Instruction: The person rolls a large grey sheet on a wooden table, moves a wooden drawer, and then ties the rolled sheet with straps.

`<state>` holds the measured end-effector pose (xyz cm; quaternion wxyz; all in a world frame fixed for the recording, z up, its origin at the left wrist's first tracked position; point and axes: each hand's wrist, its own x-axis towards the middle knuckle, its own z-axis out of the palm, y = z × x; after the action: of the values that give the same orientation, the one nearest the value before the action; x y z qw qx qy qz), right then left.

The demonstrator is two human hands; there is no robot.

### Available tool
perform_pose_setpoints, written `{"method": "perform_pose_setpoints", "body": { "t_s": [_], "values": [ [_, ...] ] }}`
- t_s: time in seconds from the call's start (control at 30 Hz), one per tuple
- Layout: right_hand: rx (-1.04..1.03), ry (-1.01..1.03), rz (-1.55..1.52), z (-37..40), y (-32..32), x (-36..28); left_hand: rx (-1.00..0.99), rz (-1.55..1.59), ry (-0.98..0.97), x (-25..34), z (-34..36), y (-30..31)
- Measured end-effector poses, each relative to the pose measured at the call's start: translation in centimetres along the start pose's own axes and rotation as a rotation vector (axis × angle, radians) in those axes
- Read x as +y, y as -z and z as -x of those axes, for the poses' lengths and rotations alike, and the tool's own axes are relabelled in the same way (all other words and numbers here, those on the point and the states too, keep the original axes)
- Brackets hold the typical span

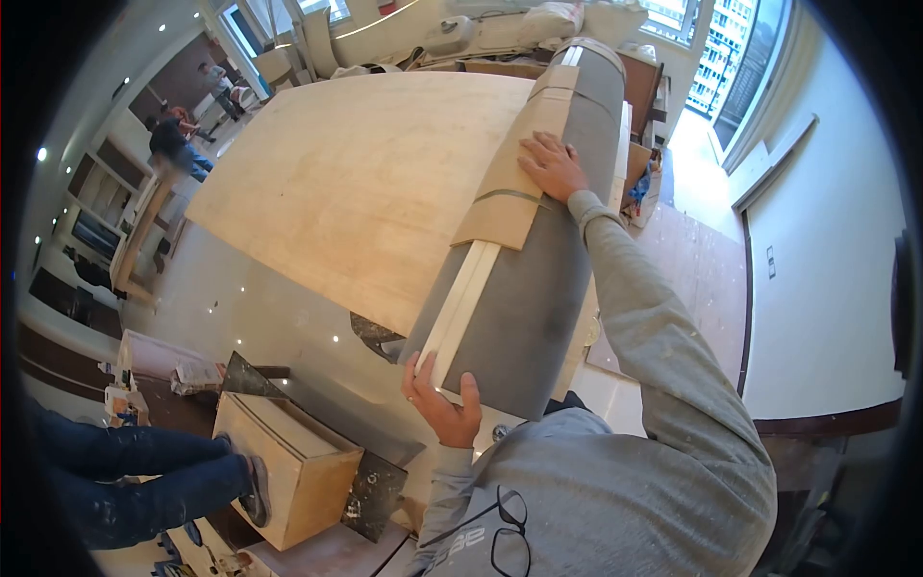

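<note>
A long grey curved panel (524,317) lies lengthwise on the wooden board, running away from me. Along its top runs a white strip (461,298), partly covered by a brown cardboard sheet (510,197). Thin bands cross the cardboard. My right hand (555,166) rests flat on the cardboard and the grey surface beside it, fingers spread. At the near end, my left hand (444,404) touches the white strip and the panel's edge, thumb and fingers apart. The panel's underside is hidden.
A large plywood board (356,183) extends left of the panel. At lower left, a person's legs (144,481) stand on a wooden box (288,462). Other people (173,144) are far left. A white wall (827,288) and a bright doorway (697,159) are on the right.
</note>
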<state>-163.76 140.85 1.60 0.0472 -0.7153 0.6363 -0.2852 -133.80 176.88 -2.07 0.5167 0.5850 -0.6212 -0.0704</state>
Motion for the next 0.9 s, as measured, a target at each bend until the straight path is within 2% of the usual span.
{"method": "perform_pose_setpoints", "body": {
  "t_s": [0.1, 0.2, 0.3, 0.4, 0.5, 0.63, 0.7, 0.73, 0.83, 0.9],
  "values": [
    [0.007, 0.015, -0.027, -0.4, -0.1, -0.3, 0.005, 0.0, 0.022, -0.8, -0.5, 0.0],
    [0.119, 0.052, -0.384, -0.8, -0.1, -0.3, 0.015, 0.014, 0.062, -1.6, -1.1, 0.1],
    [0.187, 0.088, -0.568, -0.1, -0.6, -0.8, 0.021, 0.04, 0.083, -2.6, -2.6, 0.6],
    [0.19, 0.231, -0.365, 3.1, -0.5, -2.3, 0.011, 0.073, 0.138, -4.8, -3.5, 1.2],
    [0.151, 0.353, -0.255, 6.6, 1.5, -4.0, 0.035, 0.199, 0.274, -5.6, -5.0, 1.4],
    [0.066, 0.41, -0.213, 8.7, 1.3, -4.6, 0.081, 0.227, 0.36, -9.4, -6.8, 2.1],
    [-0.043, 0.401, -0.226, 8.9, -0.2, -4.6, 0.097, 0.413, 0.464, -10.8, -7.5, 2.4],
    [-0.015, 0.421, -0.242, 8.5, -1.3, -4.5, 0.106, 0.506, 0.513, -11.4, -8.0, 2.5],
    [0.041, 0.457, -0.258, 6.9, -5.0, -6.2, 0.211, 0.411, 0.605, -14.1, -8.8, 3.5],
    [0.042, 0.45, -0.234, 5.3, -6.8, -8.2, 0.226, 0.023, 0.403, -10.2, -9.1, 3.8]
  ]
}}
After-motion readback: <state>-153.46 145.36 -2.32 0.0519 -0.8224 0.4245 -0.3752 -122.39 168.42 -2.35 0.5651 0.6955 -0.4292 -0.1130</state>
